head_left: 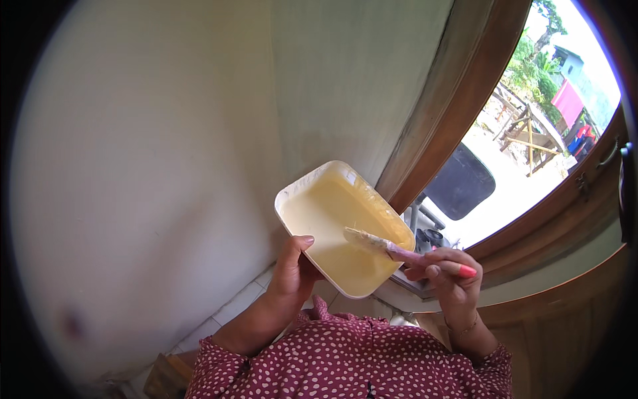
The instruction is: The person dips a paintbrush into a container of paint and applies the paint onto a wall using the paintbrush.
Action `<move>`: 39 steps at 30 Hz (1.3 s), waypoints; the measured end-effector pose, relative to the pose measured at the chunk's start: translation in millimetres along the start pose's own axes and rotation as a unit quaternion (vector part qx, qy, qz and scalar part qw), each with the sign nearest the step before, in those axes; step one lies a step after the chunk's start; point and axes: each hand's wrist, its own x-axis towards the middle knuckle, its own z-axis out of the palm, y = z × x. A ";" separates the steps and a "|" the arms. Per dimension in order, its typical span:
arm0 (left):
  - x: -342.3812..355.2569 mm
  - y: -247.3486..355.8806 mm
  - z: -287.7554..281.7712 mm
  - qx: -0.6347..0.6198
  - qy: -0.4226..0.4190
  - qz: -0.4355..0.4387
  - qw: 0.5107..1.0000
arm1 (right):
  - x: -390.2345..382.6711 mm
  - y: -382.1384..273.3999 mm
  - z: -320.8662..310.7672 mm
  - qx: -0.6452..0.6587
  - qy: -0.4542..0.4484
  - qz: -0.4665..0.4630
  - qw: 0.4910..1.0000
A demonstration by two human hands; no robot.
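Left hand (pixel 291 268) grips the rectangular plastic tub (pixel 383 213) before the dotted shirt (pixel 345 362); right hand (pixel 453 274) grips the paintbrush (pixel 393 249), bristles over the tub. Keeping the tub level and wiping excess off inside should limit drips.

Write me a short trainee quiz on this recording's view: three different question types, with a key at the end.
1. Multiple choice: What does the right grip hold?
A) a paint roller
B) a paintbrush
C) a sponge

2. True or false: The thumb of the left grip lies over the rim of the rectangular plastic tub.

3. Short answer: What colour is the cloth hanging outdoors, beyond the wooden frame?

Key:
1. B
2. True
3. Pink
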 end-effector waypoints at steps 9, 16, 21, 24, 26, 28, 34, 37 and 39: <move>8.6 8.9 -11.0 0.042 -0.027 0.023 0.998 | 38.3 -34.5 -5.3 -0.175 -0.034 -0.091 0.980; 15.8 12.6 -6.3 0.026 -0.026 0.049 0.998 | 35.1 -22.6 -20.7 -0.210 -0.033 -0.104 0.972; 19.8 13.0 -11.9 0.024 -0.016 0.040 0.999 | 32.8 -34.5 -24.2 -0.262 -0.067 -0.126 0.954; 18.1 12.3 -10.0 0.024 -0.016 0.049 0.998 | 33.4 -44.5 -26.2 -0.265 -0.084 -0.134 0.951; 16.3 10.7 -8.1 0.022 -0.020 0.045 0.999 | 32.7 -54.5 -26.6 -0.268 -0.081 -0.130 0.951; 14.8 9.5 -8.6 0.026 -0.020 0.040 0.999 | 35.8 -61.9 -28.7 -0.267 -0.083 -0.127 0.952; 9.7 13.8 -17.0 0.047 -0.029 0.015 0.998 | 48.5 -86.5 -17.9 -0.317 -0.045 -0.120 0.940; 8.0 20.0 -13.1 0.056 -0.045 0.008 0.997 | 56.8 -95.0 -9.2 -0.238 -0.059 -0.121 0.962; 8.4 22.2 -13.0 0.055 -0.053 0.009 0.997 | 62.0 -96.0 4.6 -0.263 -0.110 -0.149 0.947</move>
